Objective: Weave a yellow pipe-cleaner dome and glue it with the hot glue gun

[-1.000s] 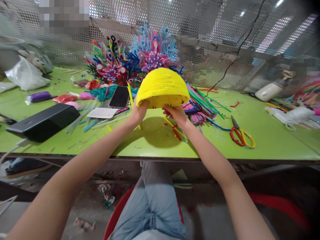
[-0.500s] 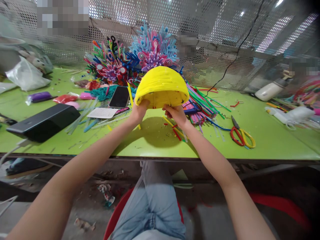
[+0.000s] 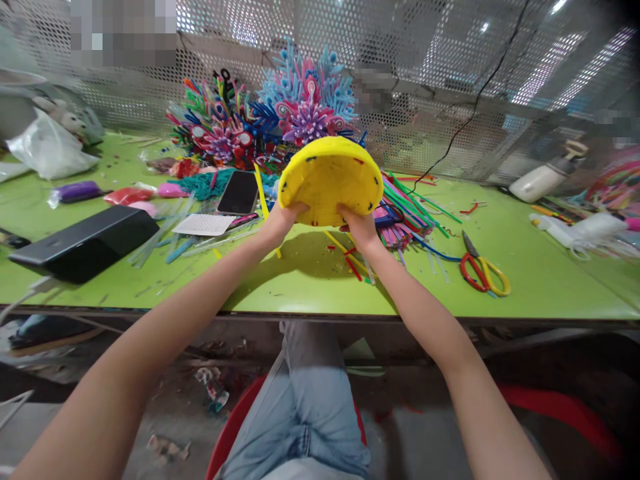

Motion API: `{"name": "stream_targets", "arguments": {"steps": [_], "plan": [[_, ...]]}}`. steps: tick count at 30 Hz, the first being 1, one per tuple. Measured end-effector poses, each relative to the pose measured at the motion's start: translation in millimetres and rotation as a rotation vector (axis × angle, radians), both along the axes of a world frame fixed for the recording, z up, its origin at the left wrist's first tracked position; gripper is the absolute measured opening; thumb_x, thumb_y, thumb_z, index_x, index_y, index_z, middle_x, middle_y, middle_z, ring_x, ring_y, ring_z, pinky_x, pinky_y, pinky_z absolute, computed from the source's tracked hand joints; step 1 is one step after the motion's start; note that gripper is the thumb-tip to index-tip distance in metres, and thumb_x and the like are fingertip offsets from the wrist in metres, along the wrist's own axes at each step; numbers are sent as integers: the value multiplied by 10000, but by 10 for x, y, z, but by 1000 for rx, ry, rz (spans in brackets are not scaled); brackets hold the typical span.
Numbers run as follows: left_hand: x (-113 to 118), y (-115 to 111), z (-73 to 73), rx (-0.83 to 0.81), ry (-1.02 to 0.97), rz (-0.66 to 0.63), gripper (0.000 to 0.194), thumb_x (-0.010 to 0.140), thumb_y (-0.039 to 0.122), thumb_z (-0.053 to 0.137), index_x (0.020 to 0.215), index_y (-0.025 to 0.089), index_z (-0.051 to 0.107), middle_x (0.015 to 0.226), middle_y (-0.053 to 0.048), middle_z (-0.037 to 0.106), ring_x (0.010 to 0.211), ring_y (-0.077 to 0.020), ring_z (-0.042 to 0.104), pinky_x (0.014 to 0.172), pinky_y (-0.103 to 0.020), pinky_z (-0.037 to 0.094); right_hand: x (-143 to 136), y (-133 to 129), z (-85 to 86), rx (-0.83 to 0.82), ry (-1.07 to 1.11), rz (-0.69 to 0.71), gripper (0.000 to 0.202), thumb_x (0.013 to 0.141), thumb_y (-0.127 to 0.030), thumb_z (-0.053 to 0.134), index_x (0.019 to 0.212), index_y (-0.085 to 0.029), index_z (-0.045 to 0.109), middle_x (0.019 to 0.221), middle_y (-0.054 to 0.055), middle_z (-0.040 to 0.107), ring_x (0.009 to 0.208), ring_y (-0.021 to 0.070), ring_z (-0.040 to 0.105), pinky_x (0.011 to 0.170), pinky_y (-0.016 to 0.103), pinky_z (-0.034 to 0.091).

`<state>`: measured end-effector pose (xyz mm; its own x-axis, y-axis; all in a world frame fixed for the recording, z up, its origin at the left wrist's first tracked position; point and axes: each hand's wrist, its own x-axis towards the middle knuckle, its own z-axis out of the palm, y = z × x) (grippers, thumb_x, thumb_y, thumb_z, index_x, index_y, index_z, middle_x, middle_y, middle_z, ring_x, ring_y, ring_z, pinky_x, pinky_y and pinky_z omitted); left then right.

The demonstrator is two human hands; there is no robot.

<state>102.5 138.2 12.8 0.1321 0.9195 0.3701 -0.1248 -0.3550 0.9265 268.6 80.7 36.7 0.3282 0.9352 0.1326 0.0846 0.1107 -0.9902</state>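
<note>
Above the green table [image 3: 310,280], the left hand [image 3: 280,223] and right hand [image 3: 359,227] both grip the yellow bowl [image 3: 330,180].

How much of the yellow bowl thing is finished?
Done, it seems: the yellow woven bowl has a full rounded shape. In hand: the left hand and right hand both grip its near edge above the green table. Perhaps left: it is plain yellow, unlike the colourful finished pieces behind; loose straws lie nearby.
</note>
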Motion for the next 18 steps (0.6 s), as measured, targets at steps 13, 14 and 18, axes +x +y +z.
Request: {"name": "stream_targets", "arguments": {"steps": [13, 14, 18], "plan": [[-14, -23, 95, -229, -40, -43, 514, 751, 564, 670, 1133, 222, 637, 1219, -133, 673, 1184, -392, 621, 837, -568, 610, -4, -24, -4, -106, -50, 94, 366, 810, -502, 677, 1063, -244, 619, 867, 34, 714, 502, 130, 619, 467, 264, 494], [-27, -27, 94, -228, -12, -38, 511, 740, 552, 678, 1120, 212, 639, 1209, -144, 674, 1160, -401, 632, 803, -566, 619, 15, -8, -31, -69, -89, 93, 370, 811, -510, 672, 1069, -249, 625, 901, 43, 720, 569, 152, 654, 514, 282, 526], [-50, -101, 113, -206, 78, -19, 505, 672, 486, 724, 1054, 168, 637, 1169, -170, 684, 1010, -377, 693, 580, -419, 638, 112, 94, -109, 189, -250, 44, 380, 825, -539, 626, 1081, -260, 655, 1088, 79, 718, 1121, 246, 647, 931, 388, 546]]}}
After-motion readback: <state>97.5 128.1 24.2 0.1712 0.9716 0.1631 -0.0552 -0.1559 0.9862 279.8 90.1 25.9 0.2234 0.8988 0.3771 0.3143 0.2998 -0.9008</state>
